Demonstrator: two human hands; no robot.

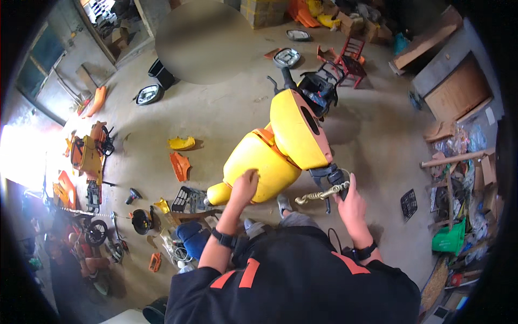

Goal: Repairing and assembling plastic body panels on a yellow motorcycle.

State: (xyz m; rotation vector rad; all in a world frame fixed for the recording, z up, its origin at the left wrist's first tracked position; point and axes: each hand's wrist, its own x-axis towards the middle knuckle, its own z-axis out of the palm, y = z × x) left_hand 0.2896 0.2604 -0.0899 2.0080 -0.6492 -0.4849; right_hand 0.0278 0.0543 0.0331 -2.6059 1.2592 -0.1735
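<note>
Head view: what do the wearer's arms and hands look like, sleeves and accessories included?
The left hand and right hand are ungloved. The left forearm wears a black watch-like band; the right forearm has a dark strap. The short-sleeved top is black with orange-red patches around the shoulders. I cannot make out any rings.
</note>
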